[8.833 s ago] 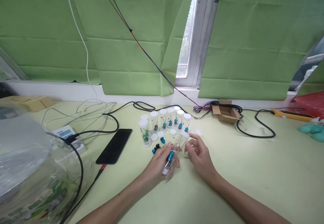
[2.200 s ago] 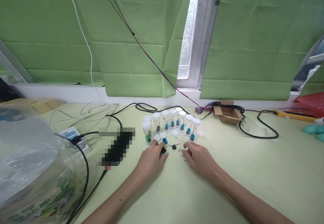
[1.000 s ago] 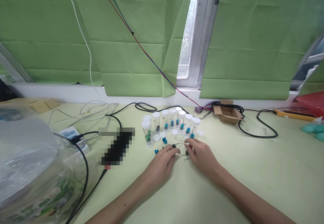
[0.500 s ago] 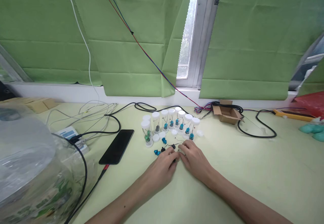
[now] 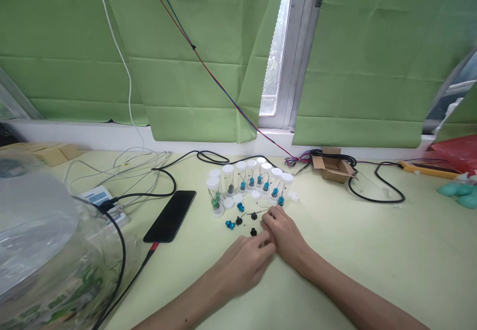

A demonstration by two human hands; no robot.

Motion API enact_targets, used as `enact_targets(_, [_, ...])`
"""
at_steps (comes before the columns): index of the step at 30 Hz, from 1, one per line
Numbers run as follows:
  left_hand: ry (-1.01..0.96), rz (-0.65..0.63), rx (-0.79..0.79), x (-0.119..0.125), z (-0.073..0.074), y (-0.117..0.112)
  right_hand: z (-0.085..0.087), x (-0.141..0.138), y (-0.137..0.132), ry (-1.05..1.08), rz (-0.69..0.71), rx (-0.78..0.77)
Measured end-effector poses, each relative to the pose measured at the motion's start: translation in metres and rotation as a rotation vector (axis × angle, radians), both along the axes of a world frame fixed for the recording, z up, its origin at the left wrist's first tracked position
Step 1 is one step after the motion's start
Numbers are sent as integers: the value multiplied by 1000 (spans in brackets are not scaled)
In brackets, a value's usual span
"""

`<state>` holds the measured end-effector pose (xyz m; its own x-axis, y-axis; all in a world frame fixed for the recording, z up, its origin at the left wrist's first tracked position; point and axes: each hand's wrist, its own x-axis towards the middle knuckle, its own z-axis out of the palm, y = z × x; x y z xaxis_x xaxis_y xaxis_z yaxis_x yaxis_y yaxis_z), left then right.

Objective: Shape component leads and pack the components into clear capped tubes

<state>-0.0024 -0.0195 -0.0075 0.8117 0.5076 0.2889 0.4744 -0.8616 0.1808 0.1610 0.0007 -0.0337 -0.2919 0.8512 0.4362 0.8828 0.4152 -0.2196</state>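
My left hand is closed, its fingertips pressed together against the fingers of my right hand; what they pinch is hidden. My right hand rests on the table with curled fingers, also closed on something I cannot make out. Just beyond my left hand lies a small black part. Farther on are two black round pieces with thin pins, one at the left and one nearer the middle. Small blue parts lie left of them. Thin metal wires lie beyond my right fingertips.
Several clear tubes with white caps stand behind, holding blue, green or grey parts. Loose white caps lie among them. A phone on a cable is at left, near a large plastic container. A small cardboard box sits at back right.
My left hand has moved right and toward me, up to my right hand, uncovering the small black part. My right hand has barely moved.
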Motion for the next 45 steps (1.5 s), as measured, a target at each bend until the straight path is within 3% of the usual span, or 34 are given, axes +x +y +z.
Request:
enact_targets(5, [26,-11,32,2,1,-6,-4,0,2,-60,-33,14])
enact_targets(12, [-46,398,-89,0,3,9,-4,3,3,-45,12,65])
enact_targets(15, [-25,459,-150,-3,5,13,-5,3,3,-40,20,85])
enact_targets(21, [38,443,-173,-3,3,13,-5,4,2,-42,12,59])
enact_targets(35, [-150,347,-281,-5,0,14,2,8,0,94,-6,95])
enact_targets(45, [-269,409,-339,-6,-1,14,2,12,0,139,-13,43])
